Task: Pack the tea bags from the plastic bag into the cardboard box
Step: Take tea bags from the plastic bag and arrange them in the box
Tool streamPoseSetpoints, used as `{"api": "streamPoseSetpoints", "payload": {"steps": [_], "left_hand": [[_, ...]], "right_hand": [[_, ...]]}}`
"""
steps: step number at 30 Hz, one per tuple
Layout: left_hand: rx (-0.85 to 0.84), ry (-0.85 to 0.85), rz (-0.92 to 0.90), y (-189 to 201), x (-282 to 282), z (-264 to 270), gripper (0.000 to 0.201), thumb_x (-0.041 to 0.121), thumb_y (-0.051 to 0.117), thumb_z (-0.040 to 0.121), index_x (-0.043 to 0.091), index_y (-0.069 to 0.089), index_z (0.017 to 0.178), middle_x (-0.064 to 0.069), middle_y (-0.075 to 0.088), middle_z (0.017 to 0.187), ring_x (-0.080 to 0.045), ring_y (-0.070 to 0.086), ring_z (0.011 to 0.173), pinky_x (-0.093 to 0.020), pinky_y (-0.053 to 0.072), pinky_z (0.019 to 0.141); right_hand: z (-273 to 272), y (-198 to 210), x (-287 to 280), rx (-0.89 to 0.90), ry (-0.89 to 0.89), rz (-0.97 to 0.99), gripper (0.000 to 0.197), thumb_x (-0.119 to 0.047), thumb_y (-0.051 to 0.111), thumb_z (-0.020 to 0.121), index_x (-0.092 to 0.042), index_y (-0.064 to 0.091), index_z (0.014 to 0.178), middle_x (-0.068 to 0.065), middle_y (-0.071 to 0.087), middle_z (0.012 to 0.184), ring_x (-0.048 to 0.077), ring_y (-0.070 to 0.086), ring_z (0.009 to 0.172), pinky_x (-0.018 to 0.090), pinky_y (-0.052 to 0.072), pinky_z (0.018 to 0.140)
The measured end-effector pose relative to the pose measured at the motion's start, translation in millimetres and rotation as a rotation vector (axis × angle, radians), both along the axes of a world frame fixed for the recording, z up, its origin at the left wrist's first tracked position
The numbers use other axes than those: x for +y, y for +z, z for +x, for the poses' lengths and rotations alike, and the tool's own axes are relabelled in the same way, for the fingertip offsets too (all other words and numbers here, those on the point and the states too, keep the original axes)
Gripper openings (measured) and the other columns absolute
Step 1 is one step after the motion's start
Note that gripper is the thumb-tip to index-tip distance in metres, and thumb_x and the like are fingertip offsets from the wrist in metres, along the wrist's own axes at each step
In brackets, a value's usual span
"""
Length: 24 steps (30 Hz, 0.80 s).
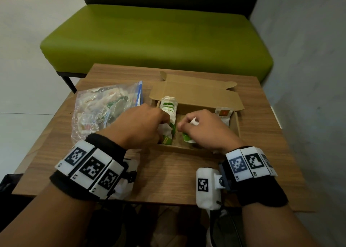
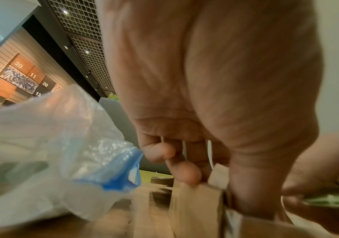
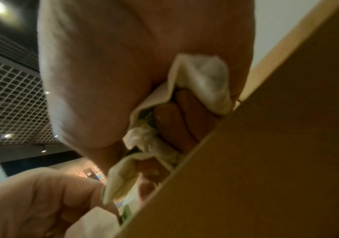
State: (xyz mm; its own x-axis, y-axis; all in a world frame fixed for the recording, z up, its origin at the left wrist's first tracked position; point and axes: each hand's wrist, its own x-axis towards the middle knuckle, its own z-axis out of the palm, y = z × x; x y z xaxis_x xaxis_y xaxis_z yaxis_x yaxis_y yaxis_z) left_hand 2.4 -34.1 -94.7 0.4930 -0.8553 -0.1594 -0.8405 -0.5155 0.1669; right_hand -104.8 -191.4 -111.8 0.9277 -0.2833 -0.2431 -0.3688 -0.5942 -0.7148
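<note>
Surface [image 1: 168, 175]: wood-grain top, carrying everything listed below.

Cardboard box [image 1: 236, 127]: sitting open at the middle of the surface, its lid flaps folded back on the far side. You are working inside it with both hands.

Tea bags, packed [image 1: 168, 106]: a row of white-and-green sachets is standing on edge along the box's left end. A further sachet with a red mark [image 1: 223, 113] is leaning in the far right corner.

Plastic bag [image 1: 101, 108]: clear, with a blue zip strip, lying crumpled on the surface just left of the box. More tea bags are showing through it.

Your left hand [image 1: 144, 125]: reaching over the box's left wall, with its grip curled round a white-and-green tea bag [image 1: 165, 132] at the near left of the box. In the left wrist view the fingers [image 2: 185, 172] are bending down just beside the cardboard wall.

Your right hand [image 1: 204, 129]: lying over the middle of the box, with its grip clenched on a small bunch of tea bags [image 1: 187, 137]. The right wrist view is showing white paper sachets [image 3: 203, 83] pressed between fingers and palm.

Bench [image 1: 155, 39]: green padded seat standing beyond the surface, against the wall.
</note>
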Motion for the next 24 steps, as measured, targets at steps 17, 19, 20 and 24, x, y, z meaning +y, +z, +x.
{"api": "streamPoseSetpoints", "payload": {"steps": [17, 19, 20, 24], "left_hand": [[0.682, 0.305, -0.747, 20, -25, -25, 0.012, 0.022, 0.073, 0.089, 0.015, 0.065, 0.095, -0.005, 0.073, 0.075, -0.009, 0.067, 0.066, -0.019, 0.048, 0.056], [0.673, 0.315, -0.762, 21, -23, -22, 0.007, 0.018, 0.073, 0.089, 0.014, 0.068, 0.091, -0.005, 0.073, 0.077, -0.007, 0.066, 0.065, -0.015, 0.046, 0.052], [0.658, 0.32, -0.763, 21, -22, -21, 0.006, 0.018, 0.073, 0.089, 0.014, 0.069, 0.091, -0.004, 0.072, 0.078, -0.007, 0.066, 0.065, -0.015, 0.046, 0.052], [0.608, 0.293, -0.767, 28, -15, -14, 0.004, 0.019, 0.067, 0.093, 0.02, 0.071, 0.094, 0.001, 0.071, 0.081, -0.008, 0.063, 0.067, -0.023, 0.052, 0.058]], "right_hand": [[2, 21, 11, -0.387, -0.454, 0.787, 0.047, -0.045, 0.033, 0.109, -0.008, 0.058, 0.093, -0.006, 0.057, 0.048, -0.001, 0.049, 0.033, 0.013, 0.035, 0.033], [2, 19, 10, -0.387, -0.447, 0.757, 0.046, -0.045, 0.034, 0.109, -0.011, 0.058, 0.089, -0.009, 0.055, 0.046, -0.001, 0.047, 0.032, 0.012, 0.033, 0.033], [2, 18, 10, -0.378, -0.464, 0.722, 0.043, -0.045, 0.037, 0.108, -0.014, 0.058, 0.087, -0.011, 0.055, 0.046, -0.002, 0.047, 0.034, 0.012, 0.033, 0.034], [1, 10, 3, -0.371, -0.548, 0.606, 0.03, -0.038, 0.054, 0.103, -0.019, 0.063, 0.081, -0.012, 0.051, 0.054, 0.002, 0.045, 0.047, 0.016, 0.035, 0.042]]}}
